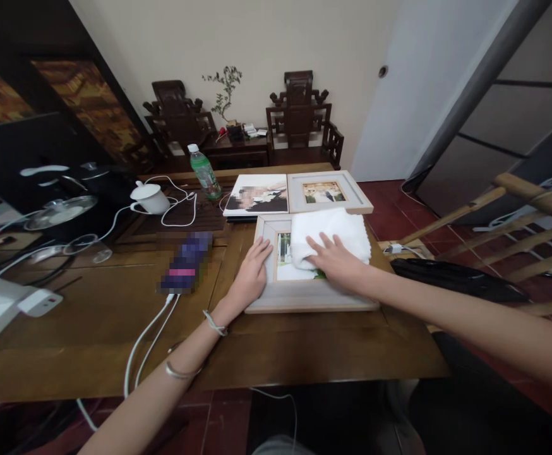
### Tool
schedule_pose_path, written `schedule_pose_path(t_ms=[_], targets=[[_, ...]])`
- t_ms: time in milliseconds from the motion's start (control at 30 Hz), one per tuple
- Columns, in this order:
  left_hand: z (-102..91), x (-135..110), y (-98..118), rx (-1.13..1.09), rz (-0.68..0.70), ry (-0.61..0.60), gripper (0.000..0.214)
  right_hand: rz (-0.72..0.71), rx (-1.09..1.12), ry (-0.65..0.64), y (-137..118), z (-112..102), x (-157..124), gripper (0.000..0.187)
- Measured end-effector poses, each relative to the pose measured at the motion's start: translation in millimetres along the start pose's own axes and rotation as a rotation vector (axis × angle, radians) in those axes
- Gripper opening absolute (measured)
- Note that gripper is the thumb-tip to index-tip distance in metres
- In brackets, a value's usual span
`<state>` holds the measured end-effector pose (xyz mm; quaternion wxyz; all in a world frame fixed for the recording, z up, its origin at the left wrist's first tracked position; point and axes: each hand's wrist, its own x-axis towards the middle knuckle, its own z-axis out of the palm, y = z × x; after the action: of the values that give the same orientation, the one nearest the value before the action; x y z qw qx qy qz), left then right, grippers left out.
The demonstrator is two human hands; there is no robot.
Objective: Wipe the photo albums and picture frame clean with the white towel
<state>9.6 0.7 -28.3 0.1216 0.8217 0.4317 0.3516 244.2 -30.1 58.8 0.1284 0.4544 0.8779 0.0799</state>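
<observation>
The left hand (pixel 253 270) lies unclenched along the left edge of a pale picture frame (pixel 304 296) on the wooden table (pixel 314 354). The right hand (pixel 335 259) spreads over a white cloth (pixel 345 226) hiding much of the framed photo (pixel 283 253); whether its thumb grips the fold, I cannot tell.

2 dark wooden chairs (pixel 299 114), pale wall (pixel 276 38)

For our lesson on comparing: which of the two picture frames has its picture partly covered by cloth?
The nearer frame, where the left hand rests and the right hand touches the white cloth; the farther frame shows its picture uncovered.
</observation>
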Motion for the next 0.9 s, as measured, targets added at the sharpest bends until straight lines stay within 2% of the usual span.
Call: schedule_pose_path(t_ms=[200, 300, 367, 500, 600, 733, 800, 900], targets=[[-0.1, -0.1, 6.1, 0.016, -0.018, 0.01, 0.049, -0.085, 0.184, -0.147, -40.1, -40.0, -60.5, 0.054], [-0.4, 0.5, 9.5, 0.027, -0.029, 0.011, 0.047, -0.119, 0.277, -0.242, -52.6, -52.7, -72.7, 0.058], [-0.9, 0.9, 11.0, 0.05, -0.031, -0.002, 0.045, -0.141, 0.285, -0.23, -56.6, -49.3, -71.7, 0.063], [-2.9, 1.2, 12.6, 0.082, -0.033, -0.054, 0.045, -0.124, 0.279, -0.096, -40.0, -23.5, -48.6, 0.073], [-4.6, 1.1, 13.0, 0.083, -0.026, -0.074, 0.045, -0.025, 0.188, -0.027, -5.2, -5.4, -17.4, 0.076], [-5.3, 1.4, 13.1, 0.09, -0.023, -0.085, 0.045, 0.029, 0.06, 0.135, 37.7, 7.6, 25.5, 0.076], [-5.0, 1.6, 12.8, 0.087, -0.027, -0.086, 0.045, 0.039, 0.043, 0.161, 43.2, 10.7, 39.3, 0.07], [-4.3, 1.3, 12.4, 0.083, -0.027, -0.075, 0.045, 0.036, 0.058, 0.137, 28.4, 10.6, 41.6, 0.063]])
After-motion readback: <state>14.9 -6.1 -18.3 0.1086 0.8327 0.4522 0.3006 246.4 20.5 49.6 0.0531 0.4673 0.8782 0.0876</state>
